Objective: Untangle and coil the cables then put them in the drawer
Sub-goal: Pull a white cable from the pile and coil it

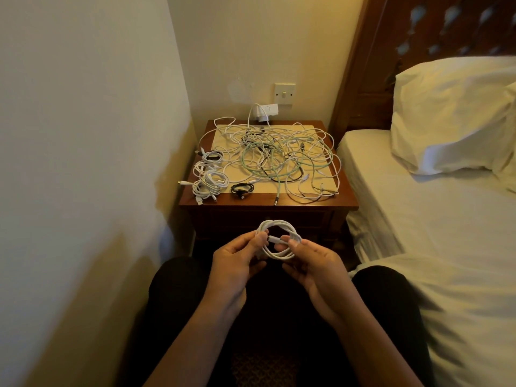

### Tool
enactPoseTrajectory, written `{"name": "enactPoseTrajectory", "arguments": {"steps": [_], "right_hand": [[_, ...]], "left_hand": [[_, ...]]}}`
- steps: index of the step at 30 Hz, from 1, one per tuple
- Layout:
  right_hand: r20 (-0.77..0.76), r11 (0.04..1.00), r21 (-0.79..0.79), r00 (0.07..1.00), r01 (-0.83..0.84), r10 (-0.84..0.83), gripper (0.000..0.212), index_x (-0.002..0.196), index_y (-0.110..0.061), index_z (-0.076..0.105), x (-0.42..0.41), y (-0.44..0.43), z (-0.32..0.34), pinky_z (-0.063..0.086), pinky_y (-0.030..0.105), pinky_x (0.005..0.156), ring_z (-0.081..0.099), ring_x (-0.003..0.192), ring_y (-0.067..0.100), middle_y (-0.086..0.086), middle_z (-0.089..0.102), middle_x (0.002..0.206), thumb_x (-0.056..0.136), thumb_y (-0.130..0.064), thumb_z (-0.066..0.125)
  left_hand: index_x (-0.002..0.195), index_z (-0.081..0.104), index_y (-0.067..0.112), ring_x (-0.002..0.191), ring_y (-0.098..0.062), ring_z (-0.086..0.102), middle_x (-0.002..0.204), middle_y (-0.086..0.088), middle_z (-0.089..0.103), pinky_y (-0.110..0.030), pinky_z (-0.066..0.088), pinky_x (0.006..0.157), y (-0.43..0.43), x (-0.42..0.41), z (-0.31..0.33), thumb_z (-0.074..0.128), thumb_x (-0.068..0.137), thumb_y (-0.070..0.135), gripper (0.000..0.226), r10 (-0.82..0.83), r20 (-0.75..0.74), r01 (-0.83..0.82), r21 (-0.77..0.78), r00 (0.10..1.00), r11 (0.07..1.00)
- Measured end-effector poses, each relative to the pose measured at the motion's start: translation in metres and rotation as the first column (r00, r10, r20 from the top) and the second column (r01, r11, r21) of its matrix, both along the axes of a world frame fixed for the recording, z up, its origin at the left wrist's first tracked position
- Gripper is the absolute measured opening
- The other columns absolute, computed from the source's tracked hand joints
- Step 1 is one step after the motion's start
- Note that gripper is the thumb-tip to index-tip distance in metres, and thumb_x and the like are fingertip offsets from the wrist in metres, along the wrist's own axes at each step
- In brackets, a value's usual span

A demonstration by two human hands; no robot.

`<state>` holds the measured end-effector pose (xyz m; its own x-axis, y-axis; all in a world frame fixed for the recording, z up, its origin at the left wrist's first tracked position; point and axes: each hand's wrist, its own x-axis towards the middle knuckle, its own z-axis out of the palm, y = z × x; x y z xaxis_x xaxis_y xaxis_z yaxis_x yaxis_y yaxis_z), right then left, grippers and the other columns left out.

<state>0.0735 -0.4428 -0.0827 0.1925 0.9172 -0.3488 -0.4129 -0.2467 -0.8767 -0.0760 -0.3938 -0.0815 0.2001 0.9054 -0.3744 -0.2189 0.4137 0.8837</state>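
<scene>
Nearest, over a lap in dark trousers, both hands hold a small coil of white round cable (276, 223) up in the air, just on the near side of the bedside table: the left hand (237, 263) pinches the coil's left side between thumb and curled fingers, and the right hand (315, 266) pinches its right side the same way, with a plug end lying across the middle of the loop. Beyond them stands the dark wooden bedside table (346, 201), its drawer front (223, 219) dim and closed. On its near left corner lie several coiled white cables (209, 180), with a small coiled black cable (242, 189) just to their right. Farther back, a loose tangle of white, mint-green and black cables (279, 155) covers the table's pale mat (307, 131). At the far wall a white charger block (266, 109) sits below a white wall switch (284, 93)
</scene>
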Motion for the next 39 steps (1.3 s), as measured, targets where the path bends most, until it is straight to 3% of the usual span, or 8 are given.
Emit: {"name": "enactPoseTrajectory", "arguments": {"steps": [3, 6, 10, 14, 21, 26, 34, 39], "right_hand": [[-0.047, 0.999, 0.003, 0.998, -0.048, 0.048, 0.026, 0.110, -0.009, 0.076, 0.0053, -0.0018, -0.0036, 0.053, 0.037, 0.091, 0.069, 0.106, 0.021, 0.009, 0.077, 0.108, 0.102, -0.022, 0.055], [-0.019, 0.981, -0.008, 0.981, -0.194, 0.193, 0.031, 0.097, -0.015, 0.080, 0.0084, -0.0041, -0.0038, 0.051, 0.038, 0.090, 0.066, 0.107, 0.021, 0.006, 0.075, 0.106, 0.104, -0.025, 0.052], [0.165, 0.980, -0.026, 0.966, -0.199, 0.201, 0.032, 0.082, -0.023, 0.079, 0.0058, -0.0027, -0.0035, 0.049, 0.034, 0.083, 0.063, 0.096, 0.017, -0.002, 0.073, 0.092, 0.102, -0.026, 0.055], [0.326, 0.991, -0.037, 0.936, -0.128, 0.133, 0.013, 0.102, -0.024, 0.079, 0.0044, -0.0029, -0.0024, 0.052, 0.029, 0.078, 0.066, 0.086, 0.012, -0.004, 0.076, 0.092, 0.098, -0.023, 0.066], [0.163, 0.991, -0.006, 0.977, -0.136, 0.135, 0.017, 0.113, -0.013, 0.073, 0.0043, -0.0064, 0.0021, 0.058, 0.031, 0.083, 0.075, 0.101, 0.022, 0.008, 0.079, 0.104, 0.098, -0.018, 0.066], [0.388, 0.990, -0.018, 0.912, -0.137, 0.133, 0.018, 0.108, -0.028, 0.078, 0.0044, -0.0095, -0.0003, 0.056, 0.026, 0.081, 0.071, 0.094, 0.004, -0.009, 0.078, 0.100, 0.100, -0.033, 0.063], [0.395, 0.983, 0.024, 0.905, -0.182, 0.158, 0.015, 0.108, -0.023, 0.077, 0.0101, -0.0059, 0.0038, 0.057, 0.027, 0.076, 0.072, 0.083, 0.011, 0.000, 0.078, 0.094, 0.097, -0.028, 0.069], [0.335, 0.988, 0.036, 0.933, -0.149, 0.129, 0.011, 0.101, -0.012, 0.078, 0.0115, -0.0035, 0.0006, 0.056, 0.026, 0.068, 0.070, 0.073, 0.013, 0.005, 0.076, 0.082, 0.096, -0.018, 0.070]], "left_hand": [[0.113, 0.077, 0.010, 0.100, -0.020, 0.069, 0.109, -0.011, 0.075, -0.036, 0.053, 0.088, 0.0025, -0.0004, -0.0053, 0.069, 0.088, 0.026, 0.030, -0.057, 0.261, 0.105, -0.172, 0.964, 0.979], [0.112, 0.074, 0.005, 0.090, -0.021, 0.074, 0.101, -0.013, 0.076, -0.036, 0.054, 0.086, 0.0029, -0.0002, -0.0073, 0.067, 0.087, 0.026, 0.034, -0.034, 0.345, 0.105, -0.190, 0.938, 0.976], [0.117, 0.066, 0.000, 0.081, -0.022, 0.070, 0.086, -0.012, 0.070, -0.039, 0.056, 0.085, -0.0011, 0.0002, -0.0051, 0.059, 0.096, 0.022, 0.032, -0.055, 0.335, 0.094, -0.103, 0.941, 0.990], [0.118, 0.061, 0.000, 0.069, -0.018, 0.061, 0.075, -0.009, 0.061, -0.036, 0.051, 0.076, 0.0006, -0.0005, -0.0030, 0.049, 0.105, 0.021, 0.027, -0.049, 0.312, 0.070, -0.058, 0.949, 0.996], [0.119, 0.068, 0.003, 0.073, -0.017, 0.058, 0.078, -0.009, 0.059, -0.037, 0.050, 0.080, 0.0016, -0.0028, -0.0070, 0.055, 0.100, 0.026, 0.033, -0.076, 0.298, 0.087, -0.024, 0.951, 0.996], [0.121, 0.068, 0.002, 0.083, -0.023, 0.065, 0.084, -0.012, 0.065, -0.044, 0.052, 0.093, 0.0015, -0.0058, -0.0060, 0.052, 0.102, 0.025, 0.033, -0.095, 0.287, 0.105, -0.020, 0.953, 0.994], [0.114, 0.072, 0.004, 0.064, -0.014, 0.053, 0.071, -0.006, 0.053, -0.029, 0.051, 0.065, 0.0023, -0.0029, -0.0044, 0.050, 0.106, 0.030, 0.035, -0.179, 0.176, 0.174, 0.043, 0.968, 0.984], [0.123, 0.063, -0.001, 0.061, -0.015, 0.049, 0.066, -0.004, 0.045, -0.029, 0.048, 0.065, 0.0036, -0.0029, -0.0007, 0.045, 0.107, 0.029, 0.039, -0.239, 0.189, 0.242, 0.006, 0.952, 0.970]]}}
